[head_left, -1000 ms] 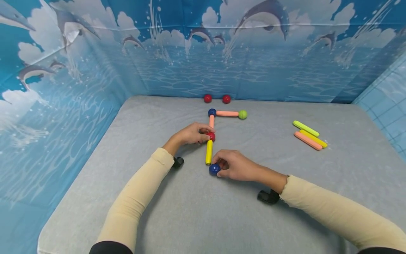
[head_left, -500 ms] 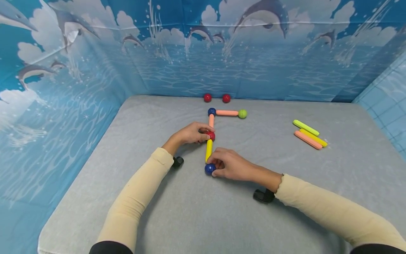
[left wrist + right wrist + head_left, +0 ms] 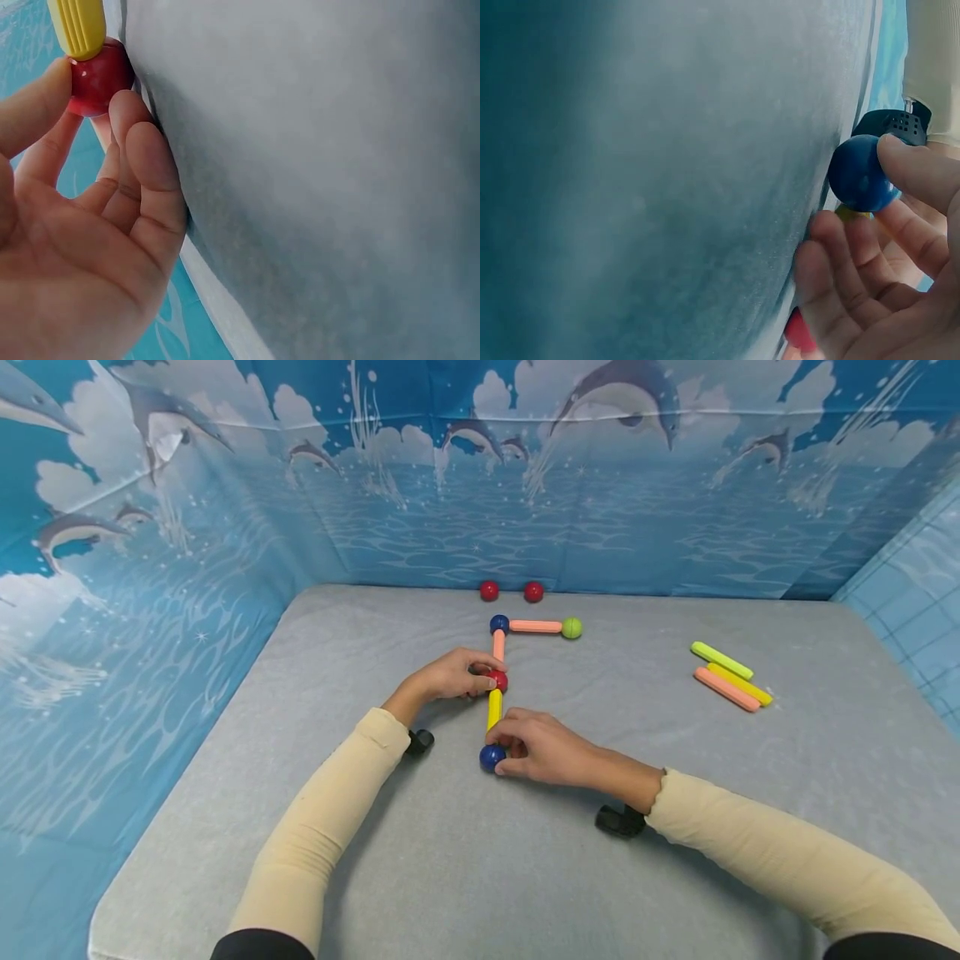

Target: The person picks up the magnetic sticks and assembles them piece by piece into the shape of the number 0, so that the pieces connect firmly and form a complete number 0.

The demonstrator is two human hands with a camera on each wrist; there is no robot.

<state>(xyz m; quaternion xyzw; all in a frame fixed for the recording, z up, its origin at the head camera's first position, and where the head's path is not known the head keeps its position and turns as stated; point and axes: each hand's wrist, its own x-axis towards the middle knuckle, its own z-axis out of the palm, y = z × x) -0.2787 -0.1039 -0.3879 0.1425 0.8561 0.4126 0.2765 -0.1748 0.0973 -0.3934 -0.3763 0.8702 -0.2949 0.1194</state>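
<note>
My left hand (image 3: 459,674) pinches a red ball (image 3: 99,78) between thumb and fingers. From that ball a yellow stick (image 3: 494,708) runs toward me, and a salmon stick (image 3: 498,645) runs away to a dark blue ball (image 3: 499,624). Another salmon stick (image 3: 536,627) joins that blue ball to a green ball (image 3: 572,627). With thumb and fingertips my right hand (image 3: 546,749) pinches a nearer blue ball (image 3: 862,174) at the yellow stick's near end. The fingers partly hide where stick and ball meet; in the right wrist view they look to be touching.
Two loose red balls, one on the left (image 3: 489,591) and one on the right (image 3: 533,592), lie at the back edge of the grey table (image 3: 420,877). At right lie a lime stick (image 3: 722,660), a yellow stick (image 3: 739,684) and a salmon stick (image 3: 727,689).
My right hand has moved left with the blue ball, bringing it from beside the yellow stick's near end to right at it. The left hand has stayed on the red ball.
</note>
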